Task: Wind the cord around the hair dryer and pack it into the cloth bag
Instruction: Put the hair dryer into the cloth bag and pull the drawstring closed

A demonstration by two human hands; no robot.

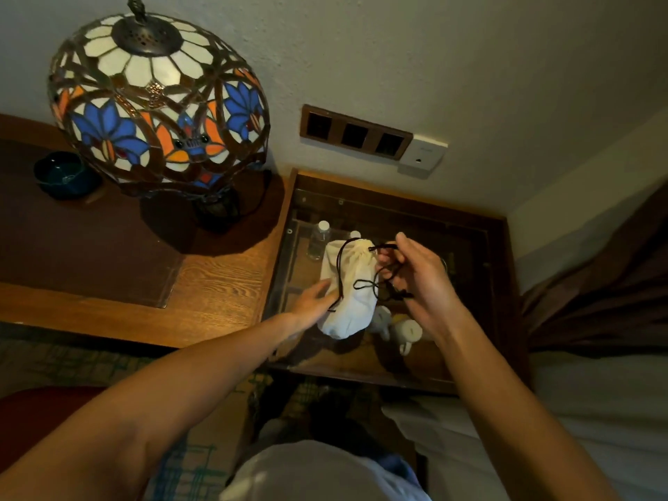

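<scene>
The cloth bag (346, 291) lies on the glass top of the low bench (470, 247), roughly at its centre, mouth toward the wall edge and closed end toward the person. The bag is filled out and gathered shut at the mouth; its contents are hidden by the fabric, so the hair dryer cannot be seen. A dark drawstring (361, 283) runs from the mouth in loose loops over the bag and off to its right side. The left hand (312, 301) rests flat against the bag's left flank, fingers extended — its grip is apart, pressing rather than clasping. The right hand (415, 273) is raised just right of the bag, its grip closed on strands of the drawstring. Beneath the glass, a water bottle (320, 240) lies near the far-left corner, and white cups (406, 332) sit near the front edge — just beyond the bag's closed end. A stained-glass lamp (159, 103) stands on the higher wooden desk (217, 283) to the left.
</scene>
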